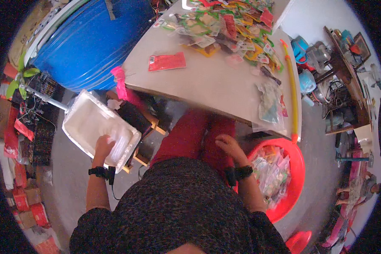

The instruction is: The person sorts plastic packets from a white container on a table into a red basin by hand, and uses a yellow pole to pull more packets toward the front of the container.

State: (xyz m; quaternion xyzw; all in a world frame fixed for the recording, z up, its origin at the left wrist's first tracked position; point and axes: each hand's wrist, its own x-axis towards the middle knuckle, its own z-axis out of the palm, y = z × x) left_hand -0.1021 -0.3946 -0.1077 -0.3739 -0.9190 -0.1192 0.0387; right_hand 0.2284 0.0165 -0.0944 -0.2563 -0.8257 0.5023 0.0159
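Note:
My left hand (104, 148) is over the white foam box (82, 119) at the left, beside a blurred clear plastic thing (118, 149) in it; whether the fingers grip this is not plain. My right hand (227, 145) hovers above my lap, fingers loosely curled and nothing seen in them. Beside my right forearm stands a red plastic tub (297, 177) full of clear packets (271, 171). On the table (190, 79) lie a red packet (167, 61), a heap of mixed food packets (222, 28) and, near the right edge, a clear plastic bag (268, 104).
A large blue barrel (92, 44) stands left of the table. A yellow tube (292, 92) lies along the table's right edge. Pink plastic (119, 81) hangs at its left corner. Boxes (28, 197) line the far left, and a person (365, 190) is at the far right.

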